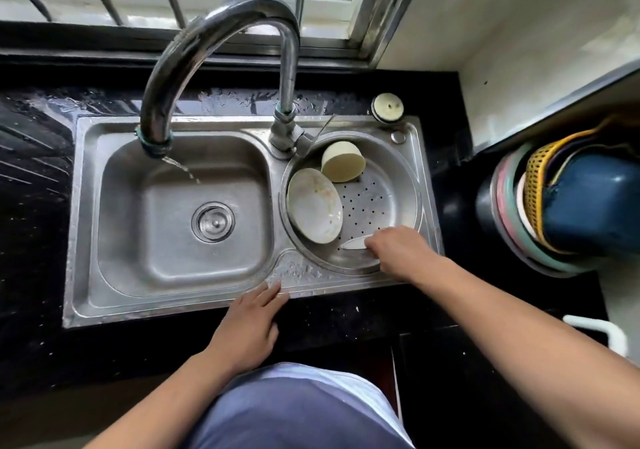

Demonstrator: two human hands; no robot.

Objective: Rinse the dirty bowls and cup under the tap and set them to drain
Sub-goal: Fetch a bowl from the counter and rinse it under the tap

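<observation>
A steel double sink [86, 275] has a round perforated draining basin [374, 195] on its right. In that basin a stained white bowl [313, 204] leans on its side against the left wall. A cream cup [343, 161] lies tipped over behind it. At the basin's front, my right hand [398, 251] grips the rim of a second white bowl [353, 242], mostly hidden under my fingers. My left hand [251, 324] rests flat on the sink's front edge, holding nothing. The curved tap [221, 29] lets a thin stream fall into the left basin [180, 213].
A small round cream lid [387, 107] sits on the black counter behind the sink. Stacked plastic tubs and a yellow basket [561, 206] crowd the right side. A barred window runs along the back. The counter around the sink is wet.
</observation>
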